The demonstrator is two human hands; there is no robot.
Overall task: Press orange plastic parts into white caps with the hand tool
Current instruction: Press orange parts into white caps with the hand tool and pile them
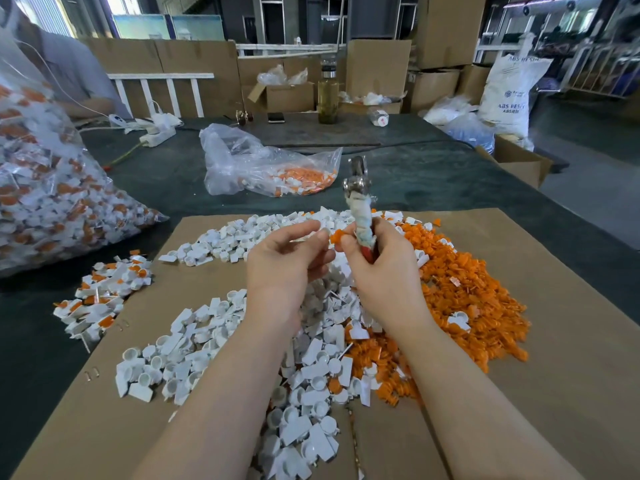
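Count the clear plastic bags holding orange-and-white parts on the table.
2: a large bag at the left edge, partly cut off by the frame, and a smaller open bag beyond the cardboard, mid-table. Others may lie outside the view.

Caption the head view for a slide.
Right hand grips the wrapped hand tool and pinches an orange part; left hand holds a white cap above sorted piles.
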